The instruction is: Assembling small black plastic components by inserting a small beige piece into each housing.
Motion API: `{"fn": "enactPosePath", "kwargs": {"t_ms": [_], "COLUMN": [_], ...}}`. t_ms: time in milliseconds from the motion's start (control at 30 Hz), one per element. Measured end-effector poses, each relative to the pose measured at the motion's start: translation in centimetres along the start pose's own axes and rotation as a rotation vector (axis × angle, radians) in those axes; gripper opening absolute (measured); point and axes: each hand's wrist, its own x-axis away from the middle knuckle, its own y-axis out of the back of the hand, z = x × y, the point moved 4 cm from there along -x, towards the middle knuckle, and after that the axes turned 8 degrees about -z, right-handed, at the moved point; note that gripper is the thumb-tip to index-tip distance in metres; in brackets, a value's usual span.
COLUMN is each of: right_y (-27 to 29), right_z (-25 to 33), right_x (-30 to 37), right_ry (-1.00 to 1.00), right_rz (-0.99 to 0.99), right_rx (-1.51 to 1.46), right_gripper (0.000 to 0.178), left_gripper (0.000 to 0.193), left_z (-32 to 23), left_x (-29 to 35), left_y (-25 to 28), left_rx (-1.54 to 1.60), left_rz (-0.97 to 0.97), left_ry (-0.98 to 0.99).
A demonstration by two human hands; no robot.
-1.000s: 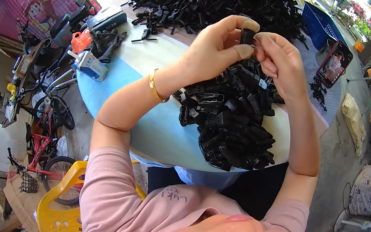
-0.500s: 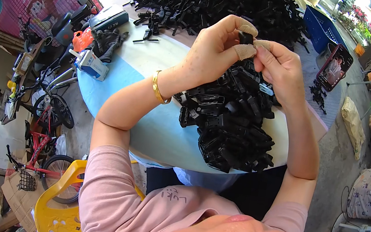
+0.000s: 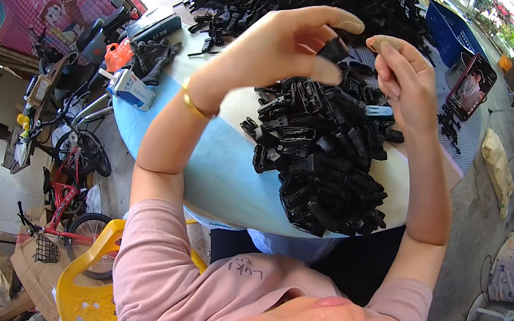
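My left hand (image 3: 280, 42), a gold bracelet (image 3: 194, 100) on its wrist, is raised over the table with thumb and forefinger wide apart, slightly blurred. A small black plastic piece (image 3: 333, 50) shows in the gap between them, apart from both tips; whether the curled fingers touch it I cannot tell. My right hand (image 3: 404, 69) is to the right of it, thumb and forefinger pinched together; what is between them, if anything, is hidden. Tan tape wraps fingertips. Below both hands lies a heap of black plastic clips (image 3: 329, 157), with a light blue piece (image 3: 379, 111) at its right side.
A larger pile of black parts (image 3: 306, 0) covers the table's far side. A blue basket (image 3: 449, 33) and a propped phone (image 3: 472, 87) stand at the right. Dark gloves (image 3: 153, 57) and a white-and-blue carton (image 3: 133, 89) lie at the left edge. A yellow chair (image 3: 85, 281) is near left.
The hands have moved apart. My left thumb and forefinger have spread from the black piece they pinched. The right hand has drawn a little to the right and up, still pinched.
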Motion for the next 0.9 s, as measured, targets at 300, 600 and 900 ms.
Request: {"fn": "enactPosePath", "kwargs": {"t_ms": [300, 600, 900], "right_y": [-0.9, -1.5, -0.4], "right_z": [-1.1, -1.3, -1.3], "right_x": [0.0, 0.3, -0.1], "right_ry": [0.353, 0.514, 0.486], "right_rz": [-0.096, -0.097, -0.149], "right_rx": [0.379, 0.526, 0.647], "right_gripper": [0.017, 0.014, 0.020], "left_gripper": [0.030, 0.024, 0.028], "left_z": [14.5, 15.7, 9.0], "left_x": [-1.0, -4.0, -2.7], "left_y": [5.5, 1.7, 2.4], "left_rx": [-0.757, -1.319, -0.787], "left_rz": [-0.205, -0.199, -0.341], "left_ry": [0.254, 0.112, 0.129]}}
